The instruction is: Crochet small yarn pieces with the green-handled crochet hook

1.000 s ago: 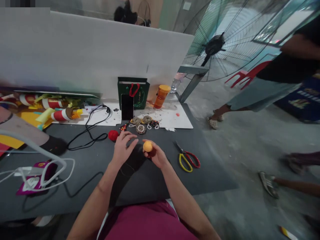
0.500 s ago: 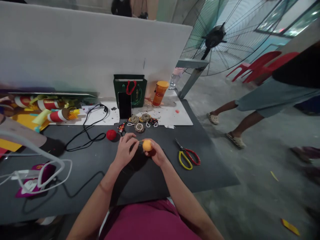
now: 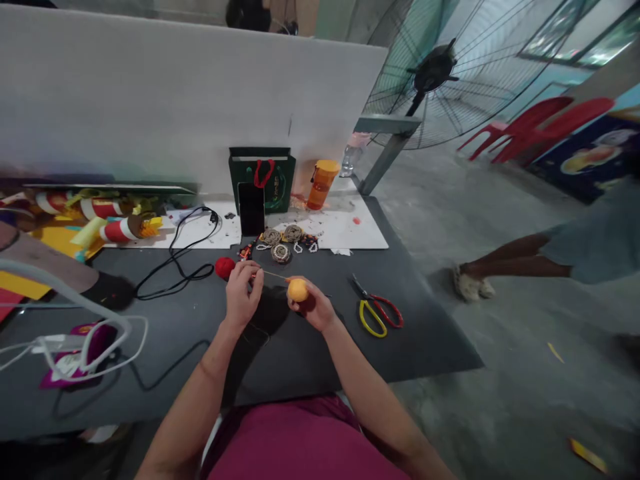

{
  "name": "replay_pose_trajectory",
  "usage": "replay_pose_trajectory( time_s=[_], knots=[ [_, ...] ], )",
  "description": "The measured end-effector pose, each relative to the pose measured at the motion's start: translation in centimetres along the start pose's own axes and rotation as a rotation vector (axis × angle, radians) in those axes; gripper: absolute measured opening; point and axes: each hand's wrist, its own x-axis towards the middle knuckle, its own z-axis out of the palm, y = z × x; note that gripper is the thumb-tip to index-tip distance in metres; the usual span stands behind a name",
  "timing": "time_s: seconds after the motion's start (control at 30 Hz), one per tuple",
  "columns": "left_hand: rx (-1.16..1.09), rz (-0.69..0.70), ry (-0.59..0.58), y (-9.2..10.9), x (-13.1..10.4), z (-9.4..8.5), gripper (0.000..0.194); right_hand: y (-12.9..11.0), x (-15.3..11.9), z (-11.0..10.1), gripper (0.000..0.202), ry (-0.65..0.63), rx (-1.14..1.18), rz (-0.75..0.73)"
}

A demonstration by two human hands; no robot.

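A small orange-yellow ball [image 3: 298, 291] is held in the closed fingers of my right hand [image 3: 317, 308], above the dark table. From it a thin thread [image 3: 275, 274] runs taut to my left hand [image 3: 242, 293], whose thumb and fingers pinch its other end. Just behind my left hand lies a red ball [image 3: 225, 267]. Beyond both hands sit several round woven pieces [image 3: 281, 253] with beads. To the right of my right hand, scissors [image 3: 373, 308] with one yellow and one red handle rest on the table.
A phone [image 3: 251, 209] leans against a green paper bag [image 3: 273, 175], beside an orange bottle [image 3: 323, 185]. A black cord [image 3: 173, 263] and a pale cable [image 3: 127, 327] lie at left. A large fan [image 3: 434, 69] and a walking person's legs [image 3: 530, 257] are at right.
My left hand has drawn away to the left, and the thread between my hands is longer. My right hand keeps the ball. The person at right has moved further right.
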Motion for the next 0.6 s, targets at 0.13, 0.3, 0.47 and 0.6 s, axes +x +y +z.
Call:
replay_pose_trajectory(
  time_s=[0.13,0.3,0.47,0.6],
  knots=[
    [-0.005,-0.016,0.076,-0.7,0.4,-0.4,0.021,0.1,0.0,-0.5,0.040,-0.014,0.014,-0.020],
    [0.035,-0.101,0.153,-2.2,0.9,-1.2,0.016,-0.1,-0.3,-0.8,0.040,-0.031,0.032,-0.040],
    [0.014,-0.080,0.064,-1.9,0.5,-0.6,0.019,0.2,-0.2,-0.6,0.042,-0.053,-0.011,-0.005],
    [-0.058,0.019,-0.189,0.0,-0.6,0.4,0.024,0.4,-0.1,-0.4,0.041,-0.046,-0.069,0.015]
  ],
)
